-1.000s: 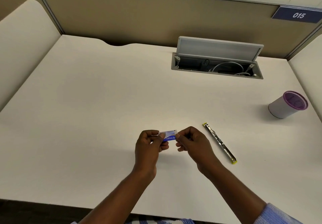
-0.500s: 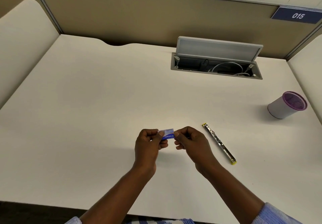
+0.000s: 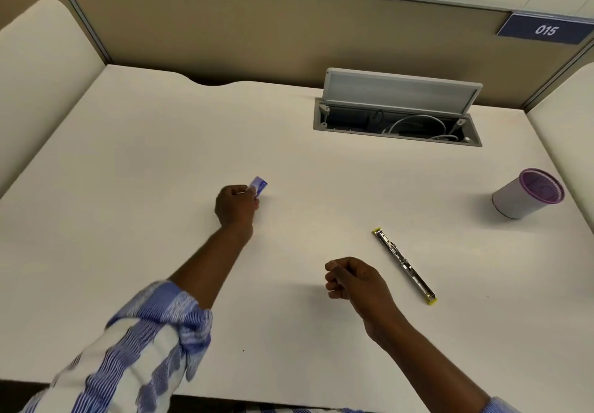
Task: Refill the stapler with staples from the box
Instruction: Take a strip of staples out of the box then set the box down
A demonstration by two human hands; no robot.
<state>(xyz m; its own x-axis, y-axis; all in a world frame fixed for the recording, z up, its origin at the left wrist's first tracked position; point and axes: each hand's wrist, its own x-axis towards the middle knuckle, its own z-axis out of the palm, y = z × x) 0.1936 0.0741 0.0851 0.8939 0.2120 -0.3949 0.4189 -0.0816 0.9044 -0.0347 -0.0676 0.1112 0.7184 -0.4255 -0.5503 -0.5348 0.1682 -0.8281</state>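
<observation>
My left hand (image 3: 237,204) reaches out over the middle of the desk and grips the small blue staple box (image 3: 259,185) at its fingertips, close above the desktop. My right hand (image 3: 352,279) hovers nearer to me with thumb and fingers pinched shut; anything held between them is too small to make out. The stapler (image 3: 403,265), a long thin metal strip with yellow ends, lies flat on the desk just right of my right hand, untouched.
A white cup with a purple rim (image 3: 527,198) stands at the right edge. An open cable hatch (image 3: 398,123) with its lid raised sits at the back right. Padded dividers wall the desk (image 3: 144,161) on the left, right and back.
My hands were together on the staple box. They have parted: the left hand carried the box forward and left, and the right hand pulled back toward me, still pinched shut.
</observation>
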